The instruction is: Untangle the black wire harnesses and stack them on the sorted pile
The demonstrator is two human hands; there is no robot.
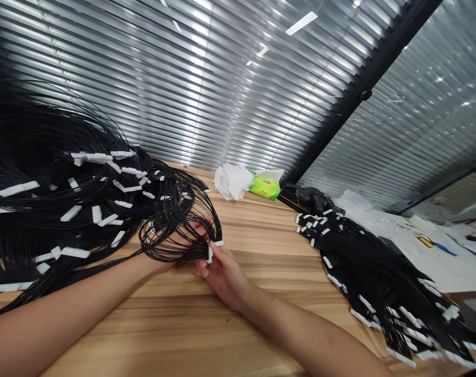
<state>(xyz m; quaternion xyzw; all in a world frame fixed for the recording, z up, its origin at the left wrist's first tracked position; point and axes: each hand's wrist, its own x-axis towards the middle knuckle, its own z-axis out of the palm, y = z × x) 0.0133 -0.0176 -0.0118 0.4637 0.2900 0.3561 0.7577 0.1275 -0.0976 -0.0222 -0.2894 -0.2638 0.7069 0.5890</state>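
My left hand (175, 243) grips a coil of thin black cable (171, 220) with white tags, just above the wooden table (222, 324). The coil hides most of its fingers. My right hand (220, 269) meets it from the right, its fingers pinched on the coil's end near a small white tag (210, 254). A large tangled heap of the same black cables with white tags (57, 199) lies to the left, touching the held coil.
A second pile of black tagged cables (379, 283) covers the table's right side. A crumpled white tissue (232, 180) and a green tissue pack (264, 187) sit at the back edge. Window blinds (206, 78) rise behind. Clear plastic bags (363, 209) lie far right.
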